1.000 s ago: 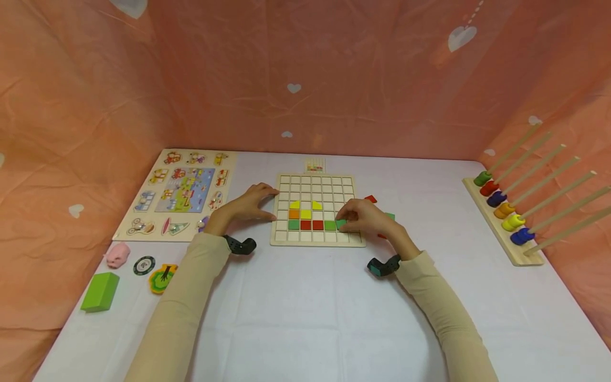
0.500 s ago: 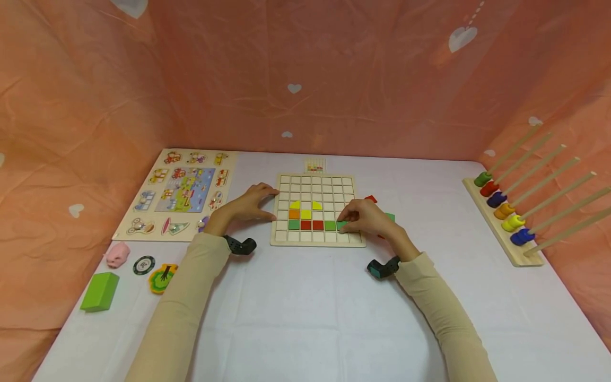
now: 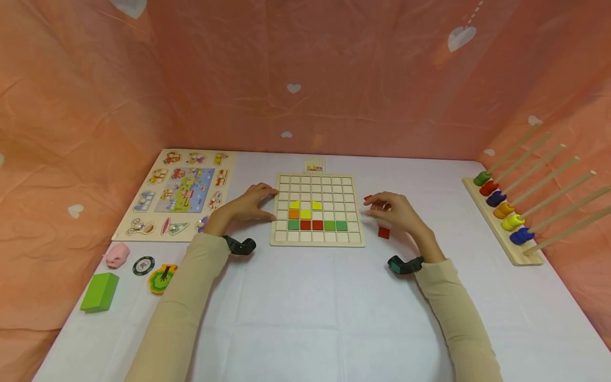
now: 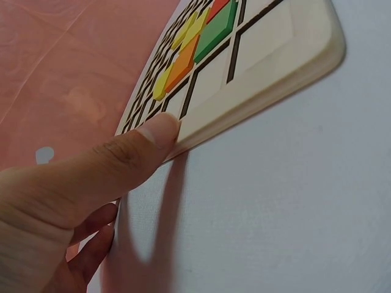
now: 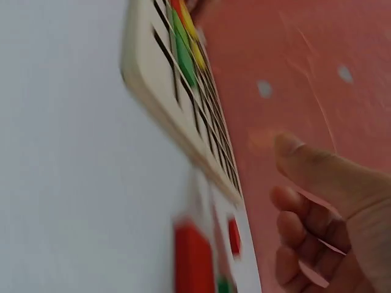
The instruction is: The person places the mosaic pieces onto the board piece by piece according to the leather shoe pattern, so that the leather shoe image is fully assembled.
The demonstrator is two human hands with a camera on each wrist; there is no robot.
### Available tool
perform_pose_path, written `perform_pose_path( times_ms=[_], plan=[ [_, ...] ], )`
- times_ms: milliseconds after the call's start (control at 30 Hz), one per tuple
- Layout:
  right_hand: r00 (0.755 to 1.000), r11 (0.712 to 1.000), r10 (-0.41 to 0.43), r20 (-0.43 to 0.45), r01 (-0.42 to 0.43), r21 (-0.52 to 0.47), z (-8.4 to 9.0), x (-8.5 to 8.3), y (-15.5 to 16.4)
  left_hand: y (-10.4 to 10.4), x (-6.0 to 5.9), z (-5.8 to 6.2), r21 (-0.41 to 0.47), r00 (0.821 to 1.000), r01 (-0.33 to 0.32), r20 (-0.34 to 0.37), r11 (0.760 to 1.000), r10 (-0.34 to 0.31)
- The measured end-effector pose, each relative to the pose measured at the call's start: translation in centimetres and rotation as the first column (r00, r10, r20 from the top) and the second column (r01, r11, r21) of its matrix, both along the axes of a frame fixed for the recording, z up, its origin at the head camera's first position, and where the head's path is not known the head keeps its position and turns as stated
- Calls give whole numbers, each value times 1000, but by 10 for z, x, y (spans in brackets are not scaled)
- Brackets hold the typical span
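A pale wooden grid board (image 3: 317, 244) lies mid-table with coloured tiles on it. One row reads green, two red, then two green, ending in a green tile (image 3: 341, 226). Above it sit an orange tile (image 3: 293, 214) and a few yellow ones. My left hand (image 3: 249, 203) touches the board's left edge, its thumb (image 4: 160, 129) against the rim in the left wrist view. To the right of the board, my right hand (image 3: 395, 213) hovers over loose tiles, nothing visible between its fingers. A red square tile (image 3: 384, 232) lies below that hand; a green one (image 5: 224, 284) shows partly in the right wrist view.
A small pattern card (image 3: 315, 165) stands behind the board. At left are a picture puzzle (image 3: 143, 183), a pink pig (image 3: 117, 255), a round chip (image 3: 144, 265), a tree piece (image 3: 161, 279) and a green block (image 3: 99, 292). A peg rack (image 3: 506, 223) stands right.
My right hand has let go of the rightmost green tile, which stays on the board, and has moved right over the loose tiles. My left hand has not moved.
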State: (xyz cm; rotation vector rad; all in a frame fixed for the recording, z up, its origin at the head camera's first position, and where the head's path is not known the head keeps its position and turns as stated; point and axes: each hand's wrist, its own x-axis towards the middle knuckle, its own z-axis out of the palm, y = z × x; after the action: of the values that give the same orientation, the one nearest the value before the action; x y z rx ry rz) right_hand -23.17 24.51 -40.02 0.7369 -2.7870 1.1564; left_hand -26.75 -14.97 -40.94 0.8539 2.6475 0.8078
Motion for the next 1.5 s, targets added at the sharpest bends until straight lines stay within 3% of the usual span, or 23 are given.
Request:
perform_pose_path(
  times_ms=[133,400,767,900,1067,1233,1500],
  plan=[
    [994,996,-72,79,68,61,0,2,23,-1,-1,0,-16,1000,-13,18,1000,13],
    [976,987,-116,186,93,131,-4,4,45,0,0,1,-23,1000,-17,23,1000,18],
    [970,982,-143,198,114,154,-3,1,41,0,-1,0,-23,1000,-11,13,1000,12],
    [985,994,-84,151,71,84,-1,-2,27,0,-2,-1,-19,1000,-10,10,1000,10],
    [996,999,37,76,-39,31,4,-6,-1,0,-2,-2,-8,1000,2,-2,1000,-2],
    [993,993,122,0,-122,8,2,-10,-36,-1,-1,-3,4,1000,10,-15,1000,-10],
    [983,982,184,-21,-184,-44,-11,-14,-79,-1,-1,-2,20,1000,3,-11,1000,-3]
  ],
)
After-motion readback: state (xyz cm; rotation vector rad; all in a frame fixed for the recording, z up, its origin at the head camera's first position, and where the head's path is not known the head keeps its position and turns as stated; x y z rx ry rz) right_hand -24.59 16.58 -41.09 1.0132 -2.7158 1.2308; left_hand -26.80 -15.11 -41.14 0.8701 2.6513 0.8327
